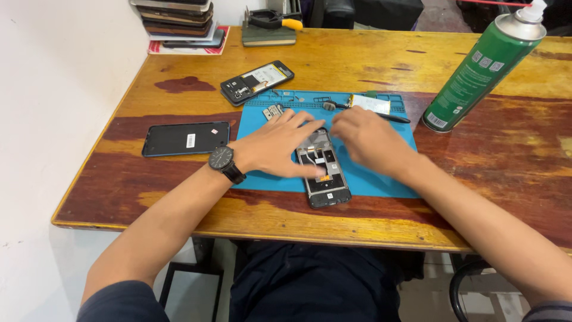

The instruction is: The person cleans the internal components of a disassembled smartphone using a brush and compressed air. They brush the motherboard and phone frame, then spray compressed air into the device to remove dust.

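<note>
A glossy, reddish-brown wooden table (381, 226) is sitting tight against a plain white wall (53, 71), bright light bouncing off its far edge.

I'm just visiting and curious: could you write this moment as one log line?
left hand: resting on opened phone | right hand: at its top end | phone: on blue mat | spray can: right

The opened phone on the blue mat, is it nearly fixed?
Not yet. Its back is already off: the black opened phone shows bare insides on the blue rubber mat. The left hand and right hand rest on it. A second opened phone and small loose parts lie apart.
</note>
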